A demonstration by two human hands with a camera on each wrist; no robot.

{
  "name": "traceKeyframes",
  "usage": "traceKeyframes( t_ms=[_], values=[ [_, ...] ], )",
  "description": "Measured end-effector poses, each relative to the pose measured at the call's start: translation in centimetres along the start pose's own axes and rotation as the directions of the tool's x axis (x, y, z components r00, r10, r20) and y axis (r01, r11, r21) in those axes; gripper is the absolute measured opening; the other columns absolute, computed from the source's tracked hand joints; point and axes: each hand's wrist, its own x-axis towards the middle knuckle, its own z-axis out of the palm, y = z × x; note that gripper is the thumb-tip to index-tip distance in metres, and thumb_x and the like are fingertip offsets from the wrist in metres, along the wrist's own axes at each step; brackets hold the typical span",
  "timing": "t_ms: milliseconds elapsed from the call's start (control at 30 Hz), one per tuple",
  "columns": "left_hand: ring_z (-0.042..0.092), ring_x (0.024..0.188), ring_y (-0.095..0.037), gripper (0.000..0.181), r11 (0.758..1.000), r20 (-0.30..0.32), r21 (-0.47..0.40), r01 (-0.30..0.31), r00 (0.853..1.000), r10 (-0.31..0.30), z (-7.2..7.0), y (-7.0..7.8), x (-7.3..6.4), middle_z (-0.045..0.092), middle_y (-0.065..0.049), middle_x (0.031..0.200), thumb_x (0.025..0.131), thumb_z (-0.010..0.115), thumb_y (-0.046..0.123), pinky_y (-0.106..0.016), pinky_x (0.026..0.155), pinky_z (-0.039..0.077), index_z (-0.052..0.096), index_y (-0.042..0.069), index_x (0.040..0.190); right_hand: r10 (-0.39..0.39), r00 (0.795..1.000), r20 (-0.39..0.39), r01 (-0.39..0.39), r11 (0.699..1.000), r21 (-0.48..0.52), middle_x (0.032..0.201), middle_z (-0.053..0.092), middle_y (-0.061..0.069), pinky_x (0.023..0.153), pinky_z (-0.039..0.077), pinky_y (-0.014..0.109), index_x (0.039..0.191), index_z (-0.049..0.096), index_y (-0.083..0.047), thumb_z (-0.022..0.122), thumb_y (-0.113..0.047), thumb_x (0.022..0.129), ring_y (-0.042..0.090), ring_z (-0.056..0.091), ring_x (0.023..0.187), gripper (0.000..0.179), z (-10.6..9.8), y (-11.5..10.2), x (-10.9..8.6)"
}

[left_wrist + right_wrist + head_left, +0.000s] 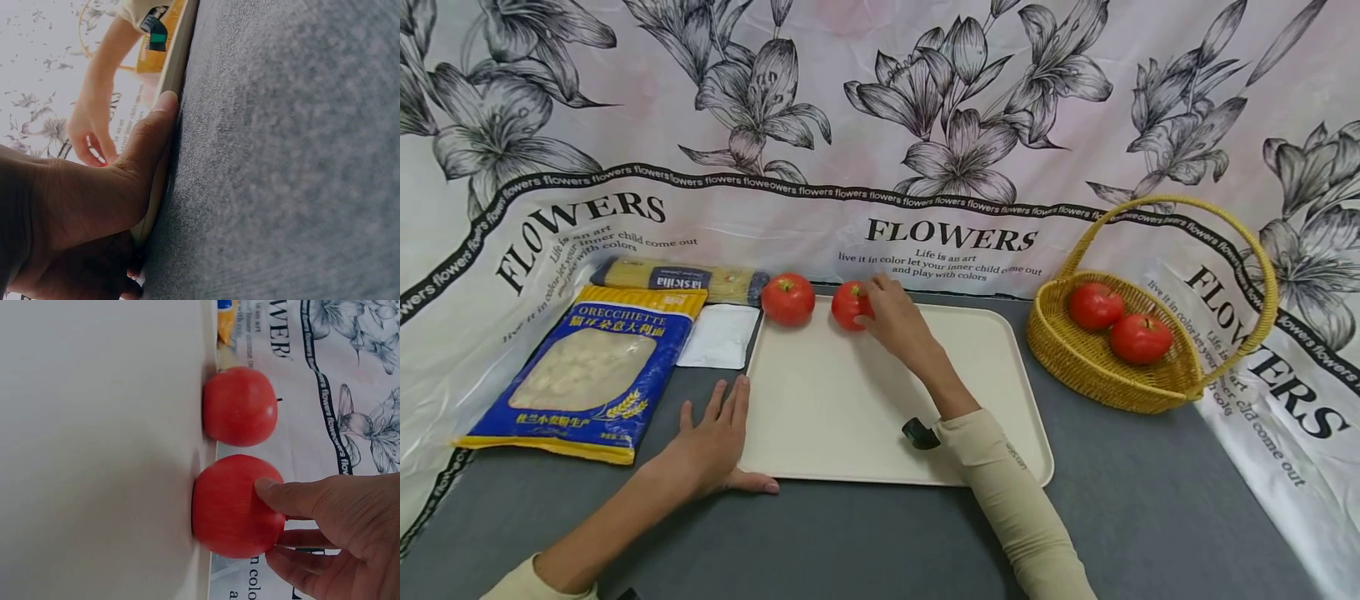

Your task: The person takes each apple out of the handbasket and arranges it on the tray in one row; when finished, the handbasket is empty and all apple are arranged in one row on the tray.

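My right hand point(895, 317) pinches a red apple point(848, 307) near the back edge of the cream tray point(880, 417), with the thumb on one side and fingers on the other. In the right wrist view this apple point(234, 509) sits on the tray, beside a second apple point(240, 406) with a thin dark stem. That second apple point(787, 300) is at the tray's back left corner in the head view. Spread fingers of my left hand point(711, 442) rest along the tray's left edge. Its thumb lies by the front left corner, touching the rim in the left wrist view.
At the right stands a yellow wicker basket point(1075, 375) with a tall handle, holding two red apples point(1138, 337). Left of the tray are a blue and yellow orecchiette bag point(587, 367), a pasta packet point(677, 277) and a white packet point(718, 336). A flower-printed cloth point(820, 158) hangs behind.
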Motion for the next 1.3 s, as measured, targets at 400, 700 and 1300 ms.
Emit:
traceKeyframes(
  t_ms=[400,700,1300],
  values=[
    [0.008,0.158,-0.058,0.153,1.0,0.005,-0.004,0.002,1.0,-0.002,0.2,-0.1,0.1,0.01,-0.035,0.171,0.069,0.077,0.082,-0.087,0.114,0.009,-0.001,-0.01,0.163,-0.031,0.999,0.005,0.032,0.999,-0.018,0.125,0.063,0.014,0.101,0.055,0.041,0.123,0.069,0.001,0.082,-0.012,0.091,0.033,0.06,0.114,0.037,0.0,0.1,-0.1],
    [0.006,0.158,-0.058,0.154,1.0,0.011,-0.011,0.002,1.0,-0.002,0.4,-0.3,0.1,0.01,-0.034,0.171,0.068,0.076,0.084,-0.087,0.114,0.008,-0.002,-0.009,0.163,-0.005,0.999,0.037,0.004,1.0,0.012,0.125,0.059,0.013,0.096,0.054,0.04,0.125,0.068,0.0,0.08,-0.014,0.093,0.032,0.057,0.112,0.037,-0.5,0.2,-0.1],
    [0.008,0.158,-0.058,0.154,1.0,0.006,0.008,0.005,1.0,-0.005,0.4,-0.2,0.2,0.013,-0.034,0.171,0.068,0.076,0.084,-0.087,0.114,0.009,-0.002,-0.008,0.164,0.004,1.0,-0.001,-0.004,0.997,0.073,0.128,0.063,0.019,0.1,0.056,0.043,0.126,0.067,0.003,0.079,-0.016,0.094,0.034,0.062,0.112,0.04,-2.5,0.7,0.1]
  ],
)
